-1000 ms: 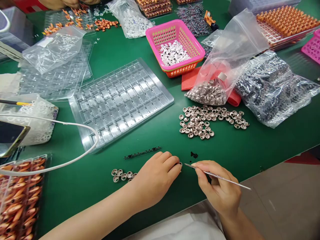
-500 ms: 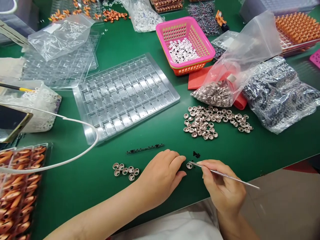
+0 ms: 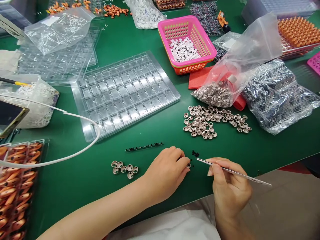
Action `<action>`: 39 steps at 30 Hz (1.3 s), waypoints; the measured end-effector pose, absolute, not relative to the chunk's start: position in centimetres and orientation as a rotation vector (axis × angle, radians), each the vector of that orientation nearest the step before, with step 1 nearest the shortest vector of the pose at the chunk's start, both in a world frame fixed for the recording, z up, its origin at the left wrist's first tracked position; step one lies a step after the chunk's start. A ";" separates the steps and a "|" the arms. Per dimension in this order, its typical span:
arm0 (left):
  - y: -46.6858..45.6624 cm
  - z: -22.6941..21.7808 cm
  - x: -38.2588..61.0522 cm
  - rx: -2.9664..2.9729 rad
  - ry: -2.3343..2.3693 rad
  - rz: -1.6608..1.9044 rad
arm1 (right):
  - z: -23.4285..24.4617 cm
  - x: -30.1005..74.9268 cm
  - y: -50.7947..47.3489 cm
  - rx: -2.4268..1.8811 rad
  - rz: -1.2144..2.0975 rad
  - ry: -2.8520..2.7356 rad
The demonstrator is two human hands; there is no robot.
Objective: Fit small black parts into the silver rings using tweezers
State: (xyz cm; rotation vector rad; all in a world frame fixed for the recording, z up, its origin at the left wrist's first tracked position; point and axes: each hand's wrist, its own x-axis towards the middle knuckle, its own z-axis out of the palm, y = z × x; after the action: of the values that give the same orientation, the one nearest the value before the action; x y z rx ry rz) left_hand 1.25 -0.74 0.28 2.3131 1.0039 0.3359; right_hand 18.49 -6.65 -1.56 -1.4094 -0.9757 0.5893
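My left hand (image 3: 168, 175) rests on the green table, its thumb and forefinger closed on a small silver metal ring cap (image 3: 188, 165), which is partly hidden by the fingers. Thin metal tweezers (image 3: 232, 171) are pinched in my right hand (image 3: 231, 186). Their tips point left, close to a few tiny black pieces (image 3: 195, 153) and apart from the ring cap. Left of my left hand lies a small group of similar ring caps (image 3: 124, 168). Behind that hand is a thin black strip with short side pegs (image 3: 144, 147).
Beyond my hands spread many loose ring caps (image 3: 200, 121), with a clear bag of them (image 3: 215, 94) behind. A clear plastic tray (image 3: 125, 96), a pink basket (image 3: 163, 40) of white pieces and a silvery bag (image 3: 280, 96) stand farther off. A white cable (image 3: 82, 151) loops at left, above orange parts (image 3: 15, 193).
My left thumb and forefinger have closed on the ring cap that lay beside them. My right hand has drawn the tweezers away from it, to the right.
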 end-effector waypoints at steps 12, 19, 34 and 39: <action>-1.9 0.1 -0.5 2.320 1.083 0.429 | -2.0 19.7 -7.3 -1.329 0.797 -1.448; -1.7 -0.3 -0.5 2.296 1.077 0.542 | -2.1 19.5 -7.2 -1.393 0.755 -1.506; -1.5 -0.5 -0.6 2.274 1.051 0.606 | -2.1 19.6 -7.1 -1.391 0.775 -1.587; -1.4 -0.5 -0.5 2.269 1.044 0.609 | -2.0 19.6 -7.1 -1.400 0.756 -1.610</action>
State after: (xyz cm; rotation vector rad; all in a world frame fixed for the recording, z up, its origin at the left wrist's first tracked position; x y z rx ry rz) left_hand -0.53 -1.43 -0.45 2.2688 1.0444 0.6090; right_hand 19.57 -7.11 -1.98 -1.4000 -1.6100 0.7562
